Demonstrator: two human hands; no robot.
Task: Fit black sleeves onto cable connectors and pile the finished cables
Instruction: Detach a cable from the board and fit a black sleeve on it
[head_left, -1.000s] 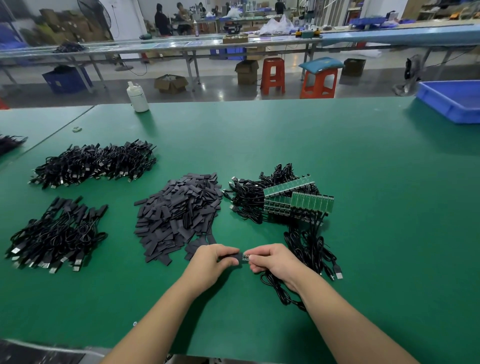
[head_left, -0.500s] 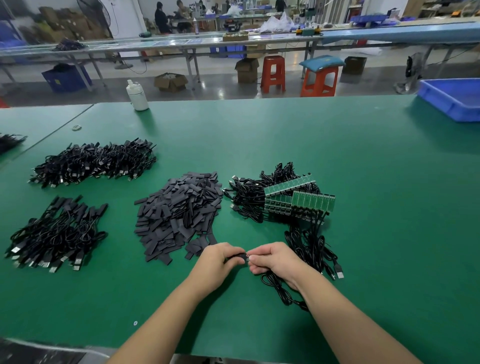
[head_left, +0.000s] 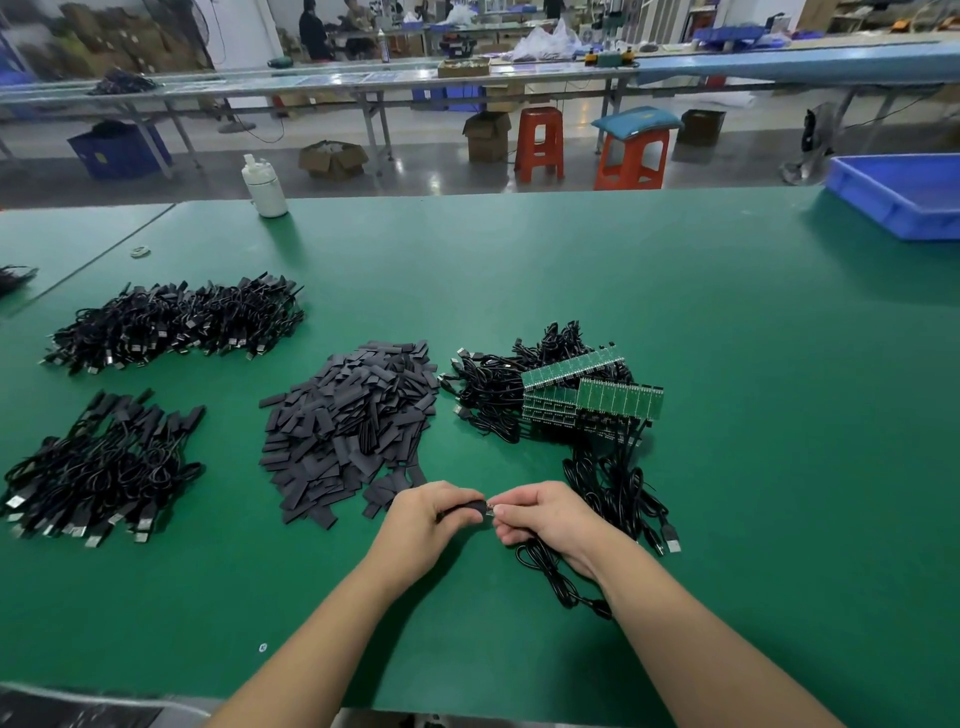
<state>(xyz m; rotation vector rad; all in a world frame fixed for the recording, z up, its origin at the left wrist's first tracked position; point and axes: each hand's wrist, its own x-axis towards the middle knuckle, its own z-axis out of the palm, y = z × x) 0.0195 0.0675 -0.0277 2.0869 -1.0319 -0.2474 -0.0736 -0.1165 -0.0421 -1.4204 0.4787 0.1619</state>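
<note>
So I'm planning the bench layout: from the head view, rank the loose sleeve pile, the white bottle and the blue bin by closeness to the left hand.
1. Loose sleeve pile, just beyond the left hand.
2. White bottle, far edge, to the left.
3. Blue bin, far right corner.

On the surface (head_left: 727, 364), the sleeve heap (head_left: 353, 421) lies between two cable piles (head_left: 176, 322) left and boards (head_left: 592, 395) right.

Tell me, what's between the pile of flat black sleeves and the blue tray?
In the head view, a heap of black cables with green circuit boards sits between the sleeve pile and the blue tray, then bare green table.
</note>
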